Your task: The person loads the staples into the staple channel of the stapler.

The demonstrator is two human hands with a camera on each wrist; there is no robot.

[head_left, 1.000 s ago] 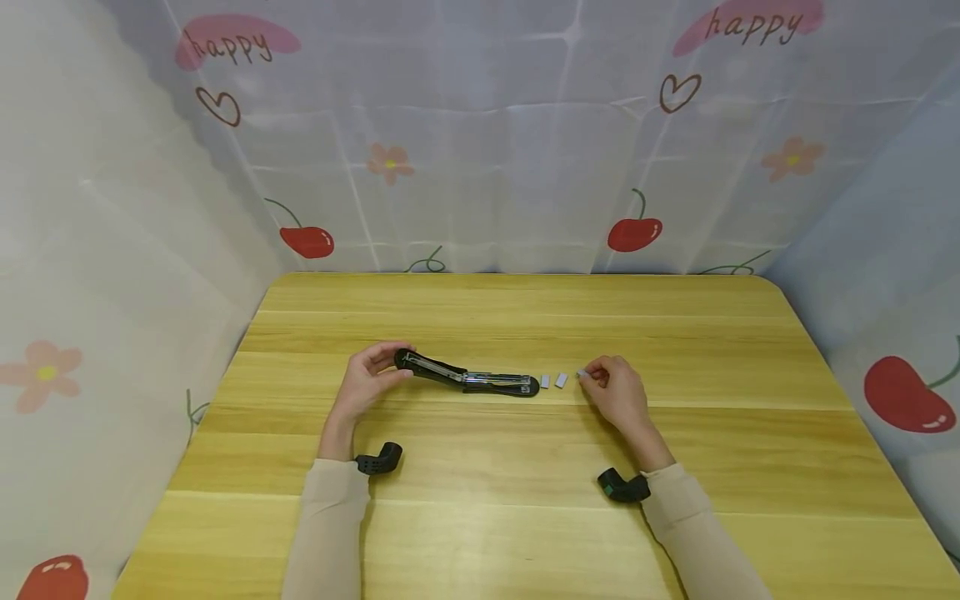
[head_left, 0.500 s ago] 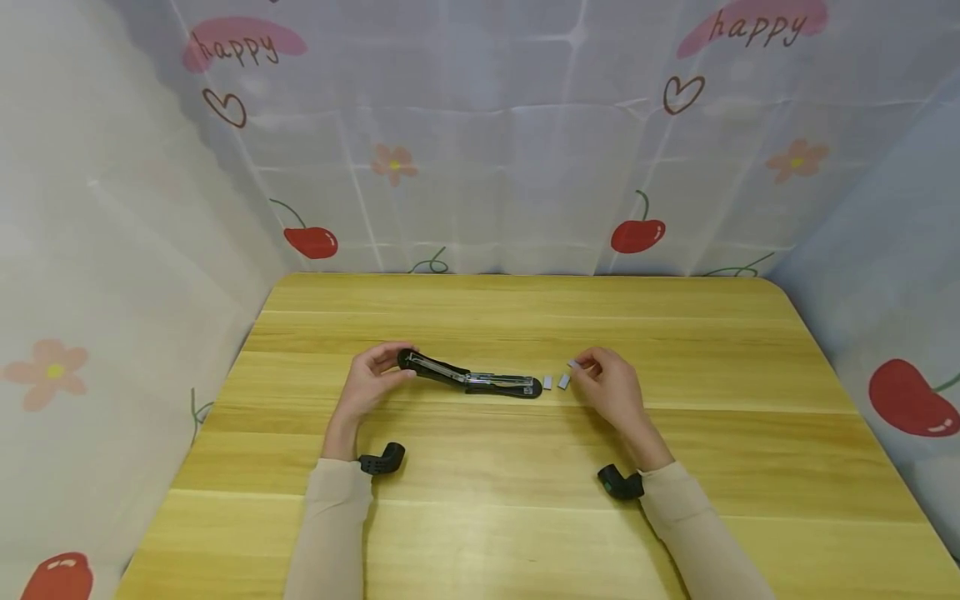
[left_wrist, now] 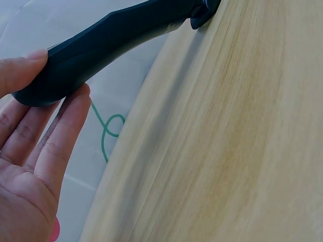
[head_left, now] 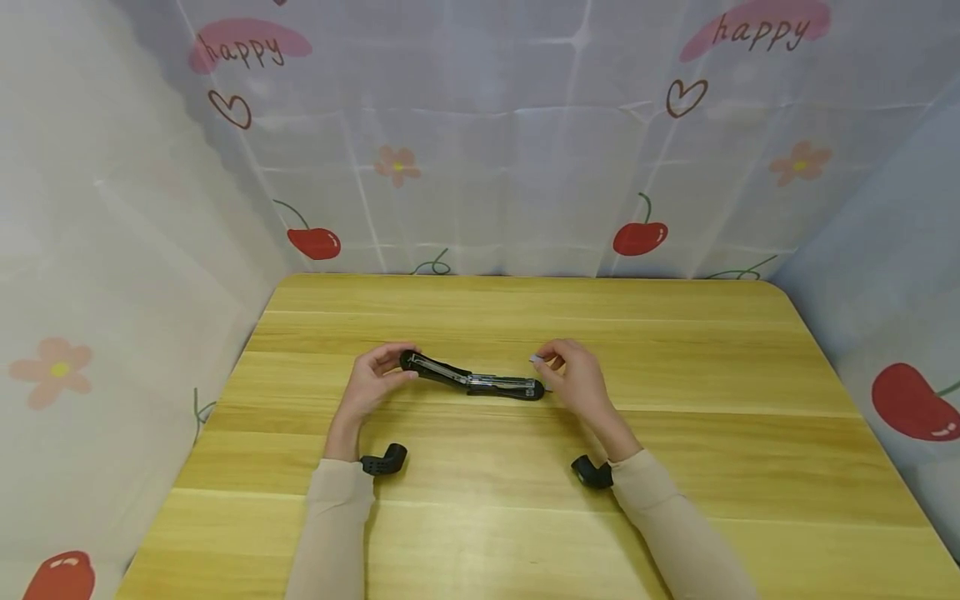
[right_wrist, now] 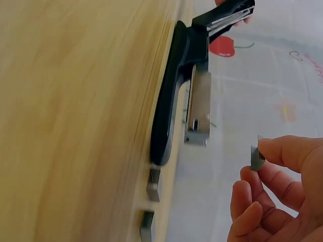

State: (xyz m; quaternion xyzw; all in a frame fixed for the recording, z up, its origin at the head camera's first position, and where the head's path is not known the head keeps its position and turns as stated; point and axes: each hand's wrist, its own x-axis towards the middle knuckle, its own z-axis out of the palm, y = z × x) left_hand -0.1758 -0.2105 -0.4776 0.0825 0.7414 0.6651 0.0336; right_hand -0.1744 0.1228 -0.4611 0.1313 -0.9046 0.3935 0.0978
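Observation:
A black stapler [head_left: 504, 392] lies folded wide open on the table, its metal magazine [right_wrist: 201, 103] exposed. My left hand [head_left: 367, 382] holds the raised far-left end of it between thumb and fingers, as the left wrist view also shows on the black handle [left_wrist: 101, 48]. With thumb and forefinger, my right hand [head_left: 579, 379] pinches a short strip of staples [right_wrist: 256, 159] above the stapler's right end. Two more staple strips lie on the wood in the right wrist view, one [right_wrist: 154, 185] near the stapler's tip and another [right_wrist: 147, 227] beyond it; in the head view the right hand mostly hides them.
The wooden table [head_left: 480, 500] reaches back to a printed curtain [head_left: 480, 192], with curtains at both sides too. A black wrist camera [head_left: 386, 460] sits at the left wrist, and another camera [head_left: 592, 472] at the right.
My right hand has moved left with the pinched staple strip, from beside the loose strips to over the stapler's right end. The left hand and stapler stay nearly where they were.

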